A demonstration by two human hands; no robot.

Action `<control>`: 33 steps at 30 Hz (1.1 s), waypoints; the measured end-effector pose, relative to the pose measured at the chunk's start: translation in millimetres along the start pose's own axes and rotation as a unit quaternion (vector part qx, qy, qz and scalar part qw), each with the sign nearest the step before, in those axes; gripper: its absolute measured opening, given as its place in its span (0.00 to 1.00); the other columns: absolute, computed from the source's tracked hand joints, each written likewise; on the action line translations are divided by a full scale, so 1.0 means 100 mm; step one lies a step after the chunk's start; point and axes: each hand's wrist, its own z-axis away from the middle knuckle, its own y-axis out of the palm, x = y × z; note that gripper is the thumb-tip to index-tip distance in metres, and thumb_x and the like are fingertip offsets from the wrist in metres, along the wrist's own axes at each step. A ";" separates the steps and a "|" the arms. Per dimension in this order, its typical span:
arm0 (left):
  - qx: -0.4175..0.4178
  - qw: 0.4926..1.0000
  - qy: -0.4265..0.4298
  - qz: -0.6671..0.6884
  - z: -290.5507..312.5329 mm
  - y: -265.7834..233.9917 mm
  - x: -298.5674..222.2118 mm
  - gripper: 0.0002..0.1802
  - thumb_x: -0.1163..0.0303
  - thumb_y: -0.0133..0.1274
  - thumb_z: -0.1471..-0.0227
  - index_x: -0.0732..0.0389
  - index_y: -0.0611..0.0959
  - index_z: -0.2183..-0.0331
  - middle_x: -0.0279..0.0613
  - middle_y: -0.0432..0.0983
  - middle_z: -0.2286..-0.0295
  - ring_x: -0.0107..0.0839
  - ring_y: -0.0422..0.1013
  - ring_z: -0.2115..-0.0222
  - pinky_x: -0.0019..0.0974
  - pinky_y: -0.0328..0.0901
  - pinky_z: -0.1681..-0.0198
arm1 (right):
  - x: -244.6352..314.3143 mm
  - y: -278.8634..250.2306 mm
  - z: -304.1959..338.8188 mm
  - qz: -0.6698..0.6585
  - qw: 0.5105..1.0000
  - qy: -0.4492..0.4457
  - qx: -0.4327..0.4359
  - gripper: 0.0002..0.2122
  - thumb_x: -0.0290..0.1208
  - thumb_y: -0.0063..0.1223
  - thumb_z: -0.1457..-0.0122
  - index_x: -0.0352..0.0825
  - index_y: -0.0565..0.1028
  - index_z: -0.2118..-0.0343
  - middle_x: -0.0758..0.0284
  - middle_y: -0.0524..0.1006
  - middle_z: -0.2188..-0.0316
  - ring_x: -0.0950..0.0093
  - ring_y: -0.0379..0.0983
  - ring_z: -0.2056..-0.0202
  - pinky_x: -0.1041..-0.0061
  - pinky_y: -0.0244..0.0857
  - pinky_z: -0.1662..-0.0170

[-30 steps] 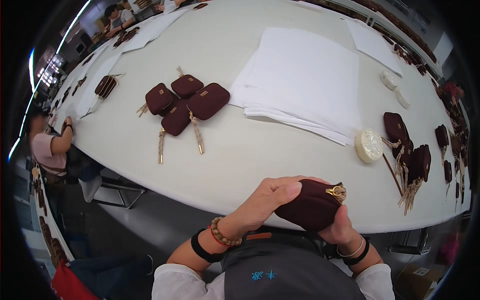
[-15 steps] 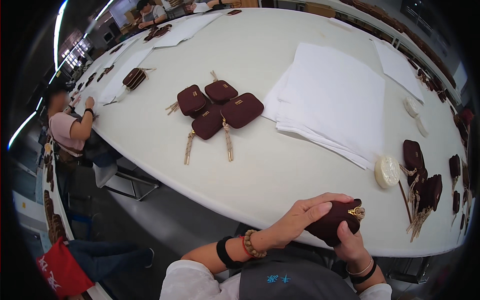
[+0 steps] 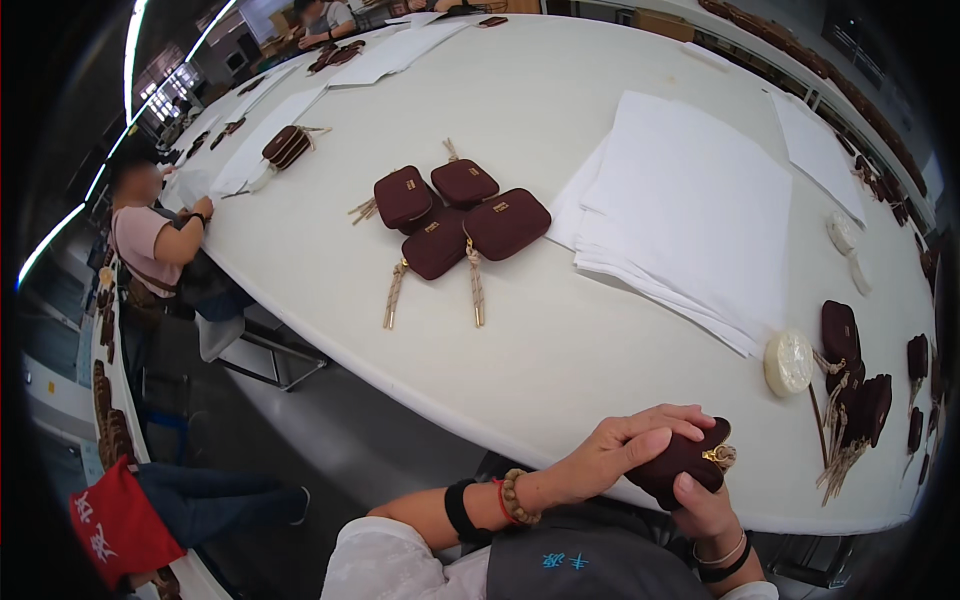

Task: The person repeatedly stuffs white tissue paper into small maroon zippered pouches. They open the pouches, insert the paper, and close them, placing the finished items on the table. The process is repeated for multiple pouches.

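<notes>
Close to the table's near edge I hold a small dark maroon zip pouch (image 3: 668, 474) in both hands. My left hand (image 3: 628, 446) lies over its top and left side, fingers across it and thumb pressed on the near face. From below and the right, my right hand (image 3: 706, 508) grips it, thumb up against its side. A gold zip pull (image 3: 716, 456) with a beige cord loop sits at the pouch's right end, where the edges look parted. The inside is hidden.
Several like pouches with cord tassels (image 3: 437, 243) lie mid-table, left of a stack of white sheets (image 3: 690, 210). On the right are a wrapped cream roll (image 3: 788, 363), a thin brown stick (image 3: 817, 412) and more pouches (image 3: 842, 330). A person (image 3: 160, 235) works at the left edge.
The whole view has shifted slightly, so the table's things sit further right and lower. Both hands keep their hold on the pouch, whose zip end now shows more of a parted, rounded edge.
</notes>
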 end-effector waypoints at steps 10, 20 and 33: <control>0.082 0.995 0.021 -0.049 -0.03 -0.07 -0.24 0.21 0.58 0.40 0.41 0.62 0.82 0.62 0.47 0.73 0.55 0.50 0.52 0.41 0.53 0.31 0.37 | 0.04 -0.04 -0.06 0.004 0.995 -0.029 0.099 0.26 0.39 0.51 0.47 0.30 0.63 0.48 0.63 0.68 0.51 0.70 0.64 0.48 0.70 0.57 0.45; 0.030 0.999 0.008 0.033 -0.12 -0.11 -0.13 0.19 0.59 0.40 0.40 0.62 0.81 0.64 0.50 0.72 0.54 0.51 0.51 0.41 0.50 0.49 0.40 | -0.04 -0.09 -0.04 -0.010 0.999 0.010 0.042 0.34 0.51 0.52 0.46 0.32 0.58 0.43 0.62 0.64 0.46 0.69 0.61 0.45 0.68 0.55 0.42; 0.033 0.996 0.079 0.026 -0.01 0.00 0.08 0.16 0.62 0.42 0.40 0.63 0.79 0.67 0.47 0.76 0.63 0.47 0.58 0.44 0.54 0.41 0.37 | -0.06 -0.15 0.04 -0.063 0.996 0.039 0.050 0.34 0.46 0.57 0.53 0.31 0.61 0.46 0.61 0.67 0.49 0.68 0.64 0.47 0.69 0.59 0.45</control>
